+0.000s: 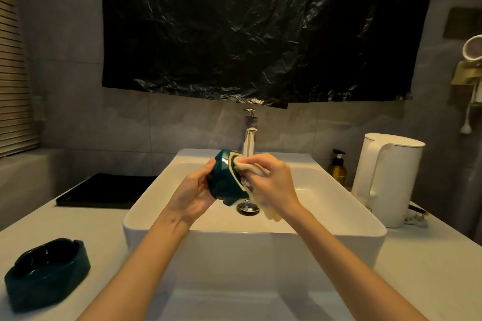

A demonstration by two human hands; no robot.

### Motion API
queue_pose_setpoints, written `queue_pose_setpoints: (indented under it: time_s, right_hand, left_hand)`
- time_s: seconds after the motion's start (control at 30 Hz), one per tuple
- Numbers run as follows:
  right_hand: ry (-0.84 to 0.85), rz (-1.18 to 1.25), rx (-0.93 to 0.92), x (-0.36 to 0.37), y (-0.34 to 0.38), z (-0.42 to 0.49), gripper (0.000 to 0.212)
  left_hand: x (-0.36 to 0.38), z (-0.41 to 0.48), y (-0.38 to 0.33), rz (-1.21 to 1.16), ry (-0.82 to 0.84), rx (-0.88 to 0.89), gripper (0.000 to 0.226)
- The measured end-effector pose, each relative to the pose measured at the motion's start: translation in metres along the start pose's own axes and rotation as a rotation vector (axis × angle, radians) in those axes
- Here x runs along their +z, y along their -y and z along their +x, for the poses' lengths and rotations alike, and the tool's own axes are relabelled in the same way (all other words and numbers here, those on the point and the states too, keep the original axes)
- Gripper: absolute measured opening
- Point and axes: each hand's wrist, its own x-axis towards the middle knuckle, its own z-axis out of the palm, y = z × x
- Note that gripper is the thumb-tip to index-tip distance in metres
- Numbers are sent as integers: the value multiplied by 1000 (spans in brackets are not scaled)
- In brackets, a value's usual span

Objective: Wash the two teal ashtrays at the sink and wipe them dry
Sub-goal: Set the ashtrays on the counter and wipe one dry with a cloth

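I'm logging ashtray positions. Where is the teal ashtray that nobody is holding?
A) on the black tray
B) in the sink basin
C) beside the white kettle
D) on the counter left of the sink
D: the free ashtray sits on the counter left of the sink; the left hand grips the other ashtray, the right hand a cloth.

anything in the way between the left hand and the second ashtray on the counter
Nothing visible: only the sink rim and bare counter lie between the left hand and the second ashtray. That hand is busy, holding the first ashtray over the sink while the right hand presses a cloth to it.
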Motion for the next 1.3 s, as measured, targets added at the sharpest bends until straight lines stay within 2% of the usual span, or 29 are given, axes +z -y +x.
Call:
queue_pose_setpoints:
  time_s: [0.13, 0.27, 0.37, 0.53, 0.67, 0.77, 0.87, 1.0, 1.07, 1.23, 1.3]
  right_hand:
    - [89, 139, 60, -1, 10, 0, 20]
    - [-50, 70, 77, 3, 8, 11, 18]
    - [-108, 50, -15, 16, 7, -4, 20]
    - [96, 130, 24, 8, 8, -8, 22]
    - [-32, 54, 81, 9, 11, 1, 19]
    - [120, 166, 120, 10, 18, -10, 21]
    - [235, 141, 136, 1, 14, -14, 21]
    - [14, -5, 116, 6, 8, -12, 19]
    - [-25, -1, 97, 10, 11, -17, 19]
    - [177, 167, 254, 3, 23, -19, 19]
    - [166, 129, 258, -1, 24, -14, 17]
  left_hand:
    - [1, -1, -1, -15, 14, -18, 30]
    - [5, -3, 2, -22, 32, -19, 25]
    - [5, -3, 2, -19, 11, 3, 28]
    - [-2, -2, -1, -30, -12, -6, 31]
    - [0, -4, 1, -5, 15, -31, 31]
    - [-7, -3, -2, -49, -4, -7, 38]
    - [-11, -5, -2, -36, 4, -12, 38]
    - [-3, -8, 3, 0, 12, -18, 33]
    - [-3, -9, 4, -29, 6, -7, 33]
    - [-5, -11, 0, -14, 11, 26, 31]
    - [-3, -12, 1, -25, 9, 29, 30]
